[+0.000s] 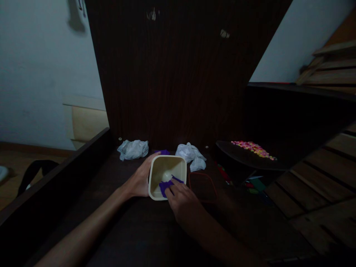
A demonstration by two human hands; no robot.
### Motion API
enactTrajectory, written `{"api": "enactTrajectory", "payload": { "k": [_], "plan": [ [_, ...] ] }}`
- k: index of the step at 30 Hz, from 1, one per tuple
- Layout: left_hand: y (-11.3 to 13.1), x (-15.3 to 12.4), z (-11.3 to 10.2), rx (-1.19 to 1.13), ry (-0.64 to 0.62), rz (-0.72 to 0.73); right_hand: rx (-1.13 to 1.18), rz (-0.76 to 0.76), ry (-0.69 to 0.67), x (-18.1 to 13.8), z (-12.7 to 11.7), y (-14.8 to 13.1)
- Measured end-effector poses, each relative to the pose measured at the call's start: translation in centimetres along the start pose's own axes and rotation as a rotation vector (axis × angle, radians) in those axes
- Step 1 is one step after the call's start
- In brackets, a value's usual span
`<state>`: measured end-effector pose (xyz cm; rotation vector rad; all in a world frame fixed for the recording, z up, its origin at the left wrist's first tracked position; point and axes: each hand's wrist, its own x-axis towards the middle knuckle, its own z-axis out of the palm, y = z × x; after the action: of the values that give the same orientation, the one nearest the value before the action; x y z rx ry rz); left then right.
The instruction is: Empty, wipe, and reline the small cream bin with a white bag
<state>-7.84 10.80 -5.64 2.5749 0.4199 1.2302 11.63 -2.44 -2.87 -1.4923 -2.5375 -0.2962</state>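
Observation:
A cream-coloured square container (155,174) is tipped so that its opening faces me. My left hand (141,178) grips it round its left side, the fingers partly hidden behind it. Inside the container, my right hand (179,194) presses a purple cloth (164,188) against the lower inner wall, its fingers closed on the cloth. Another bit of purple material (164,152) shows just behind the container's top rim. Right of the container lies a thin reddish-brown square frame (215,185), perhaps a lid; its kind is hard to make out in the dim light.
Two crumpled pale plastic bags, a left one (134,149) and a right one (191,154), lie against the dark upright panel (172,81). On the right stands a dark compartment with small pink and yellow pieces (254,149). A raised edge (55,168) borders the left.

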Motion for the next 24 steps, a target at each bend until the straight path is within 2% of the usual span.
{"api": "enactTrajectory", "payload": {
  "k": [3, 6, 8, 12, 14, 20, 24],
  "plan": [
    [0.1, -0.1, -0.2, 0.026, -0.020, -0.024, -0.058, -0.066, 0.082, 0.3, 1.5, 0.5],
    [-0.1, -0.3, -0.5, 0.037, -0.012, -0.028, -0.057, -0.076, 0.075, 0.8, 1.3, 0.4],
    [-0.1, -0.3, -0.8, 0.042, 0.004, -0.037, -0.029, -0.034, 0.025, 1.3, 0.4, 0.0],
    [0.1, -0.2, -1.3, 0.085, 0.036, -0.042, 0.076, 0.132, -0.197, 2.6, -1.7, -0.8],
    [0.2, -0.3, -1.3, 0.105, 0.057, -0.025, 0.124, 0.178, -0.257, 3.3, -2.3, -1.0],
    [0.3, -1.3, -0.3, 0.155, 0.194, -0.043, 0.228, 0.203, -0.226, 4.8, -2.9, -1.3],
    [0.1, -1.9, 1.0, 0.105, 0.183, -0.063, 0.243, 0.229, -0.259, 5.5, -3.3, -1.8]
  ]
}}
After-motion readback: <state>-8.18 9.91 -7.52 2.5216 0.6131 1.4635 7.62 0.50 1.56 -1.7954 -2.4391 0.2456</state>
